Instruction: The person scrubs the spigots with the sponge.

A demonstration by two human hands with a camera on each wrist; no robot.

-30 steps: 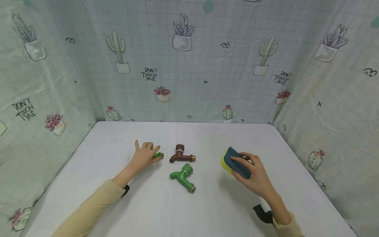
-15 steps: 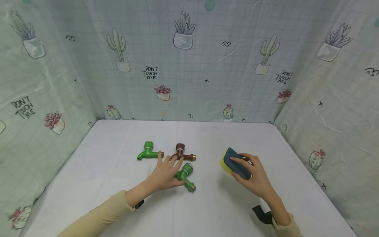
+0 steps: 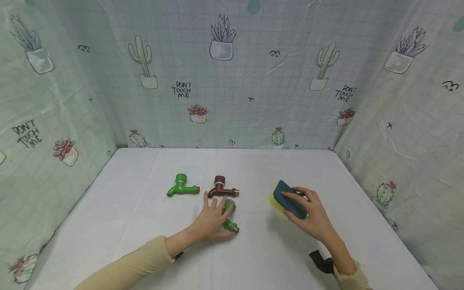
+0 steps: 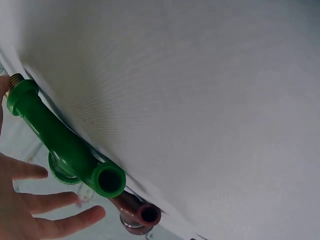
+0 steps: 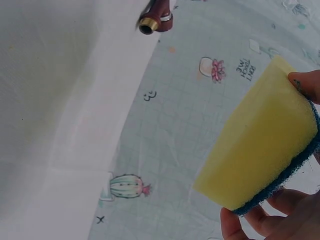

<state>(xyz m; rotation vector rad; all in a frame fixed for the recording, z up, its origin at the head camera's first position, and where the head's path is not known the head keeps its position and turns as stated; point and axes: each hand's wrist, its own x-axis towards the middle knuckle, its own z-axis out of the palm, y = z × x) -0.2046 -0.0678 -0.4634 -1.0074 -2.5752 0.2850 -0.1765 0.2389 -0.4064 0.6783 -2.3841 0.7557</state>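
Green plastic water tap (image 4: 65, 144), the nearer of two, lies on the white worktop (image 3: 253, 257) just in front of the brown tap (image 3: 221, 192), partly hidden by the left hand (image 3: 209, 222). From my end, the step in hand looks like getting hold of that tap. The left fingers are spread apart over it, thumb by the brass threaded end (image 4: 16, 79); can't tell from my feed how firm any contact is. If I'm reading it right, the next move calls for bringing thumb and fingers together on the body before lifting.

Meanwhile the right hand (image 3: 314, 217) has its fingers clamped on a sponge (image 3: 291, 199), held up off the worktop, well apart from the taps. That's soft yellow foam, blocky, with a rough, dark blue scouring layer, so I'd expect it to squash a bit.

Tap's the opposite: smooth, glossy, rounded, so I'd guess kinda slippery. The other green tap (image 3: 182, 187) sits left of the brown one, untouched.
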